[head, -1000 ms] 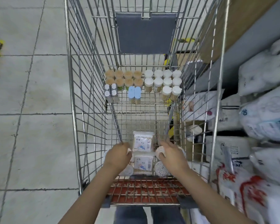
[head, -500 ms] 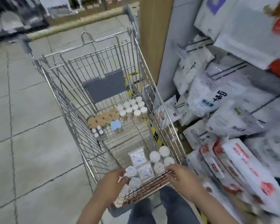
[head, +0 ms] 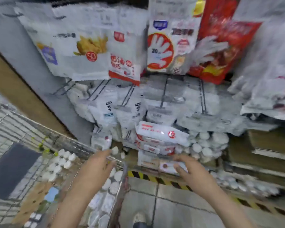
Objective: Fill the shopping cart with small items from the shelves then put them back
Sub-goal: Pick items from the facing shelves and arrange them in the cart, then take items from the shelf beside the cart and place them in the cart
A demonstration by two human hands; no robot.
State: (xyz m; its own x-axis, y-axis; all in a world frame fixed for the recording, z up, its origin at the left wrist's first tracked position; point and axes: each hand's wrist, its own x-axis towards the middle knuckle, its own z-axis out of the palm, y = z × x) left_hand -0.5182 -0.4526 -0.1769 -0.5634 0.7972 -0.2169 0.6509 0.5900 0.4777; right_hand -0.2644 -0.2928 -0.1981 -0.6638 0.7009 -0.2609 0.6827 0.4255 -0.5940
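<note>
Motion blur smears the shelf packages (head: 161, 134); the shopping cart (head: 39, 162) is cut off at the left edge.

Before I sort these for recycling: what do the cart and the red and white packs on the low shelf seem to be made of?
The cart looks like bare metal wire: thin grey bars in an open grid. The red and white packs look like soft glossy plastic film, given their bright sheen and rounded, pillowy edges. Motion blur leaves both somewhat uncertain.

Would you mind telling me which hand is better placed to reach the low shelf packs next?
The right hand, probably: it is already at the stacked red and white packs on the low shelf, while the left hand is above the cart rim.
</note>
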